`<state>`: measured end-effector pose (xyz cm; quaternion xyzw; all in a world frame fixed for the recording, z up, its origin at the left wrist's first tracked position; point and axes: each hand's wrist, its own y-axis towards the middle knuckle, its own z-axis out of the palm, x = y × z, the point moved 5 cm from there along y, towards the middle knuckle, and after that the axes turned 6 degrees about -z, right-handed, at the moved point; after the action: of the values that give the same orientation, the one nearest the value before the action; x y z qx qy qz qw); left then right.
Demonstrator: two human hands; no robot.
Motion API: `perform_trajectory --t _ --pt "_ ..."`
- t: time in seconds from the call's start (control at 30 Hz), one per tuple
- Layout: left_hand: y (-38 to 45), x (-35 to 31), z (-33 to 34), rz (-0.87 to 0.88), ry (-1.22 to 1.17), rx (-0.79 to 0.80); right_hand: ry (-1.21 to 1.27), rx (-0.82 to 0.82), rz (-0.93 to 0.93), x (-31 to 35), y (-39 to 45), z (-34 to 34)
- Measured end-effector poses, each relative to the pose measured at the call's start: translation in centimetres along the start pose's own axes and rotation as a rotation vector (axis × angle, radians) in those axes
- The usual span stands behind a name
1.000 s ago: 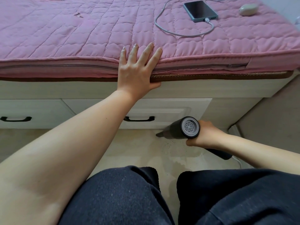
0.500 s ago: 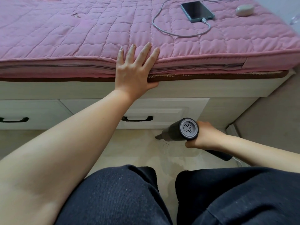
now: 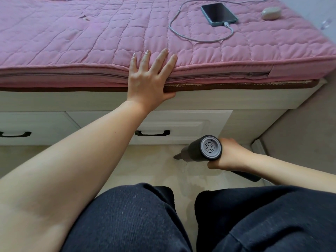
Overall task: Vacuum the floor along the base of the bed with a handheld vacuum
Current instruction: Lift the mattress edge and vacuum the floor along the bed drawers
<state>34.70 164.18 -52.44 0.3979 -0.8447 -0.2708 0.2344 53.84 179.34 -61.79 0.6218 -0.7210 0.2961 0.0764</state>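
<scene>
Gripping the vacuum (image 3: pixel 201 149) by its handle, the right hand (image 3: pixel 229 157) is curled round it low over the floor (image 3: pixel 145 166), and the nozzle is pointed left at the floor just in front of the drawer (image 3: pixel 181 128) in the bed (image 3: pixel 236 99) base. The left hand (image 3: pixel 149 79) is laid flat on the mattress (image 3: pixel 72 39) edge, fingers straight and spread, thumb beneath the lip; nothing is held. A phone (image 3: pixel 219 14) on its cable (image 3: pixel 181 31) is seen lying further back.

Soft even daylight, faint shadows, wide-angle edge distortion, sharp focus
</scene>
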Motion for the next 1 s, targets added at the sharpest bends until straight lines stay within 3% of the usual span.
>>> perform_trajectory --t 1.0 --pt "-0.1 -0.1 -0.4 -0.017 -0.041 0.055 -0.062 0.019 0.02 -0.6 -1.4 -0.1"
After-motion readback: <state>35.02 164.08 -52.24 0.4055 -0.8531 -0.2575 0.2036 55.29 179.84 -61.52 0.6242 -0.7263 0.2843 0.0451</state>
